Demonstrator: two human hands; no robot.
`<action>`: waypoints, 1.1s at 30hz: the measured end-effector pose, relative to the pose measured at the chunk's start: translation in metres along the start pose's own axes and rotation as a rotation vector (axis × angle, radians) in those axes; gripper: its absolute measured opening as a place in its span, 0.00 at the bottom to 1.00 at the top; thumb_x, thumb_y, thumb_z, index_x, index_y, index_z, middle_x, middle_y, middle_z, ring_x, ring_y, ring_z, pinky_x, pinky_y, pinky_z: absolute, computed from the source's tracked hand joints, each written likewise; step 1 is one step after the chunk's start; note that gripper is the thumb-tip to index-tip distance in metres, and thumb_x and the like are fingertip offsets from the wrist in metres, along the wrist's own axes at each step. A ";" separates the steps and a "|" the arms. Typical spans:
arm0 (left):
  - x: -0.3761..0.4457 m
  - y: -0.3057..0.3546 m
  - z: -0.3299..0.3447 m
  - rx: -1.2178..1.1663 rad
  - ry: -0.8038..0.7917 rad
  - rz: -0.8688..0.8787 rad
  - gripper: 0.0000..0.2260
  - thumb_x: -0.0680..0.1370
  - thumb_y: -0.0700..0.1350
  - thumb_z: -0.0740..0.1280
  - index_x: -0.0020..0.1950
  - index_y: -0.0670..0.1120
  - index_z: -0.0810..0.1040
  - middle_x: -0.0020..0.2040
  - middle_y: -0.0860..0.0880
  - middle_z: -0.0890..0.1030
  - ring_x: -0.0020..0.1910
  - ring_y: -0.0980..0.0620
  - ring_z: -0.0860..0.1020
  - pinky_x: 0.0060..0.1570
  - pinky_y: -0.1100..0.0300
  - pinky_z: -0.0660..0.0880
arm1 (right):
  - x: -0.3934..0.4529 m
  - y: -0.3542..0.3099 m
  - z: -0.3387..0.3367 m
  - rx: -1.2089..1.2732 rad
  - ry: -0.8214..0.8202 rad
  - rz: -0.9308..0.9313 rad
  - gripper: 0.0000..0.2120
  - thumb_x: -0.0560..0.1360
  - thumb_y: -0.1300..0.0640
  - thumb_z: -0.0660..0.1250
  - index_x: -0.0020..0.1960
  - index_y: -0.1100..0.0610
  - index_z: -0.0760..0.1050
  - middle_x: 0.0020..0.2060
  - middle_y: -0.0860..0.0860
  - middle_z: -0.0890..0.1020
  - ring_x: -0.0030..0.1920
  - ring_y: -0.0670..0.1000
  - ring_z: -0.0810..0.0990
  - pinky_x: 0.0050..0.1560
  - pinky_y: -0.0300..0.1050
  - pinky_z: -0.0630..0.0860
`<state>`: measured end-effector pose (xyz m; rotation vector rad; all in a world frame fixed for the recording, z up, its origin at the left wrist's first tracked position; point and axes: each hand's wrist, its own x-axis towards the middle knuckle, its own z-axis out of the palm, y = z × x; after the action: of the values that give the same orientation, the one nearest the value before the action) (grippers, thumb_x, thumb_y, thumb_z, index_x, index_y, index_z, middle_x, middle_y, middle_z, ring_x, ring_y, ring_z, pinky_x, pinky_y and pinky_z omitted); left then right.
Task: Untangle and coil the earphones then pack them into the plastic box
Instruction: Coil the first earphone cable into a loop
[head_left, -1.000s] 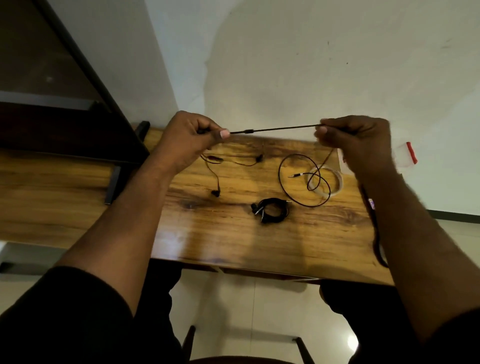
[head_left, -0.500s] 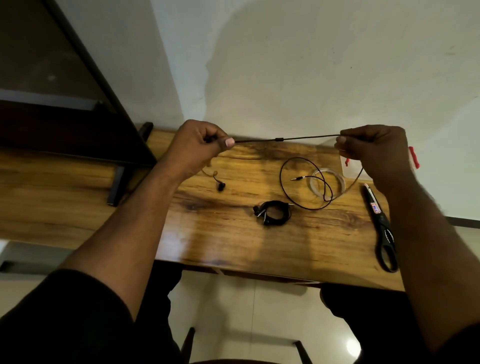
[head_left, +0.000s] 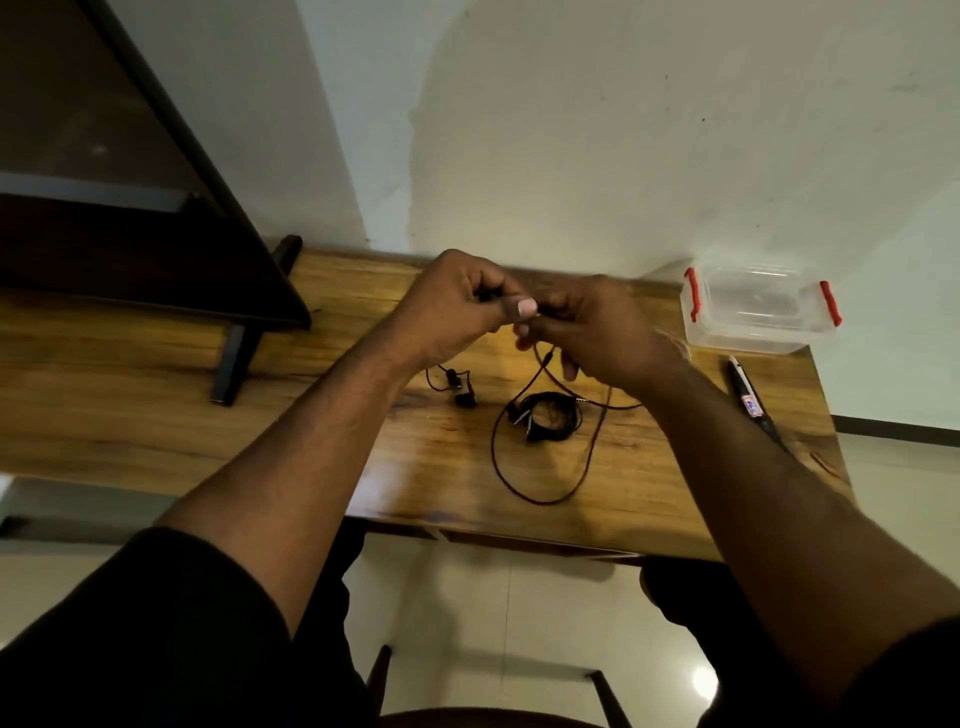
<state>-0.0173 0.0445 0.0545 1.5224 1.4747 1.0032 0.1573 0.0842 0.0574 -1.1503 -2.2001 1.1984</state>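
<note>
My left hand (head_left: 457, 306) and my right hand (head_left: 597, 327) meet above the middle of the wooden table (head_left: 156, 415), both pinching the thin black earphone cable (head_left: 540, 499). The cable hangs down from my fingers in a wide loop that lies on the table. Its earbuds (head_left: 460, 389) rest on the wood below my left wrist. A second pair of earphones, coiled (head_left: 550, 423), lies inside the loop. The clear plastic box (head_left: 758, 312) with red clips stands at the table's far right corner, closed lid on.
Scissors (head_left: 748, 400) with black handles lie along the right edge of the table, partly under my right forearm. A dark monitor stand (head_left: 234, 358) sits at the far left. The white wall is right behind the table. A chair is below me.
My hands, which held the cable stretched taut and wide apart, have come together at the middle. The cable now droops in a slack loop onto the table. The plastic box has come into view.
</note>
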 end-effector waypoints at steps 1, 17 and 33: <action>0.000 0.001 -0.004 0.010 0.023 -0.011 0.03 0.72 0.43 0.73 0.41 0.45 0.84 0.34 0.48 0.82 0.33 0.58 0.76 0.36 0.62 0.73 | 0.001 0.004 -0.006 0.001 0.027 0.026 0.04 0.75 0.59 0.69 0.47 0.56 0.82 0.36 0.50 0.85 0.21 0.46 0.75 0.21 0.37 0.70; -0.007 -0.008 -0.056 0.084 0.176 -0.083 0.06 0.73 0.49 0.72 0.43 0.47 0.84 0.23 0.56 0.74 0.22 0.61 0.69 0.26 0.59 0.69 | -0.019 0.045 -0.111 0.217 0.273 -0.097 0.11 0.72 0.67 0.70 0.43 0.52 0.85 0.31 0.50 0.84 0.28 0.50 0.81 0.33 0.40 0.79; 0.002 -0.046 -0.047 0.308 0.259 -0.221 0.07 0.76 0.47 0.70 0.47 0.44 0.83 0.40 0.51 0.82 0.38 0.58 0.77 0.40 0.64 0.70 | -0.006 0.048 -0.072 0.083 0.327 -0.017 0.06 0.72 0.60 0.73 0.48 0.54 0.83 0.32 0.43 0.84 0.32 0.43 0.79 0.39 0.40 0.76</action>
<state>-0.0790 0.0484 0.0304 1.4332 2.0098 0.8954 0.2301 0.1307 0.0589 -1.1965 -1.8953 1.0029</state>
